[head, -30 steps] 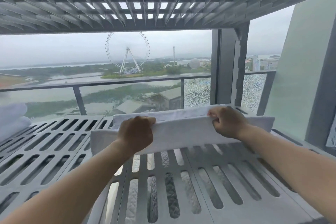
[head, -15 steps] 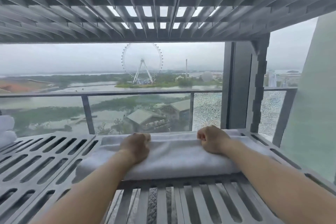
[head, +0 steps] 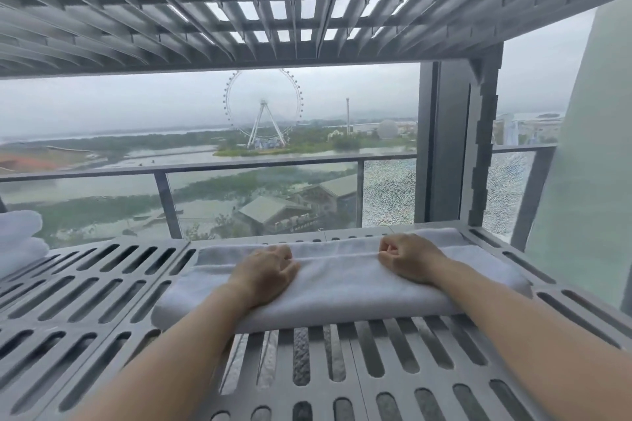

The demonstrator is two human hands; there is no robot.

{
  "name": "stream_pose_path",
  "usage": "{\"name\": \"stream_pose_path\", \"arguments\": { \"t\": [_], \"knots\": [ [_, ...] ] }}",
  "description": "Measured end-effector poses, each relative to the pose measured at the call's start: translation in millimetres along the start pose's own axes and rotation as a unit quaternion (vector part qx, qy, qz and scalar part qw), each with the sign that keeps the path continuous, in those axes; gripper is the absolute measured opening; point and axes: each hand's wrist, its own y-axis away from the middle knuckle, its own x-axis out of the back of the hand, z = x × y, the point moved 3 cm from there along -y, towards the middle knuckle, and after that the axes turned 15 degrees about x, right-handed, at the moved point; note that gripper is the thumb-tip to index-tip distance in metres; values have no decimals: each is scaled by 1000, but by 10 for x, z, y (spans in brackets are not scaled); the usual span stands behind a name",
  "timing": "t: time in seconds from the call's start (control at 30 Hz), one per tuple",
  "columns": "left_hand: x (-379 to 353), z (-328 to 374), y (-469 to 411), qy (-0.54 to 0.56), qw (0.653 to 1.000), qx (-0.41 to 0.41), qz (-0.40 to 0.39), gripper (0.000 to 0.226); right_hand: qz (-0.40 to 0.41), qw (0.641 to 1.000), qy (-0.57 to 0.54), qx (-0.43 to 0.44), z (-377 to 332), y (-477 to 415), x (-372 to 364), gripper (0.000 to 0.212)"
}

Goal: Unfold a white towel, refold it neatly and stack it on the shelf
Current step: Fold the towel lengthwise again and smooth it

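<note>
Far to the left, a stack of white towels (head: 18, 243) sat at the edge of the grey slotted shelf (head: 102, 290), well apart from the work in the middle. Nearer the centre, the folded white towel (head: 342, 287) lay flat across the shelf, its long side running left to right, with a fold line showing along its top. The left hand (head: 265, 275) rested on the towel's left half, fingers curled in and pinching the upper fold of cloth. The right hand (head: 408, 258) rested on the right half, its fingers likewise curled together into a loose fist on the same fold edge. Both forearms lay over the towel's near edge. Overhead ran the slatted underside of an upper shelf (head: 273, 10). Behind the towel stood a glass railing (head: 260, 167), a ferris wheel (head: 263, 106) beyond it, and to the right a dark post (head: 448, 147) of the rack.
</note>
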Motion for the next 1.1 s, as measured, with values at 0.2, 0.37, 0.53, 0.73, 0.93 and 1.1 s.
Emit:
{"name": "stream_pose_path", "arguments": {
  "t": [0.2, 0.37, 0.53, 0.73, 0.93, 1.1],
  "knots": [
    [68, 15, 360, 12, 1000, -14, -4, 26, 22, 1000, -7, -13, -215, 388, 47, 12],
    [141, 32, 719, 17, 999, -31, -8, 28, 27, 999, -10, -19, -381, 699, 77, 12],
    [211, 66, 960, -12, 998, -62, 13, 31, 64, 998, 3, 1, -499, 914, 140, 17],
    [419, 117, 1018, -21, 984, -105, 143, 25, 165, 977, 115, 67, -673, 949, 387, 32],
    [655, 142, 789, -7, 976, -126, 179, 21, 187, 970, 121, 92, -609, 725, 570, 33],
    [524, 135, 426, -43, 984, -65, 161, 25, 165, 977, 105, 82, -401, 339, 525, 29]
  ]
}}
